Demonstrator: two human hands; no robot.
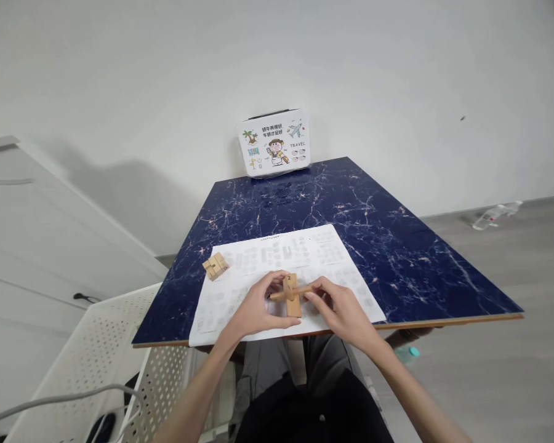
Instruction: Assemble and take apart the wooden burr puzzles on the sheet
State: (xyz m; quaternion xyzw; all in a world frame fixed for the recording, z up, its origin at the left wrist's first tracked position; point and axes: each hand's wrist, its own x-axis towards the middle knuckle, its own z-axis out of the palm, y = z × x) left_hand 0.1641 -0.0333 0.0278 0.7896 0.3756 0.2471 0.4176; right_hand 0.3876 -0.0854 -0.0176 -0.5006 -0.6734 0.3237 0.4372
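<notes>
A wooden interlocking puzzle point(294, 306) of crossed bars, with a "2" marked on its upright bar, sits over the paper sheet near the table's front edge. My left hand point(258, 307) curves around its left side, with the thumb at the near end and the fingers at the far end. The thumb and fingers of my right hand point(341, 307) pinch the right end of the crosswise bar. A small block-shaped wooden puzzle point(216, 266) lies apart, on the sheet's left edge. Faint printed diagrams cover the paper sheet point(253, 271).
The dark blue marble-patterned table point(277, 203) carries a white cartoon-printed case point(274, 144) at the back, against the wall. A white perforated basket point(87, 344) with cables stands to the left. On the floor at right lie a clear plastic bottle point(496, 214) and a teal-capped item point(413, 352).
</notes>
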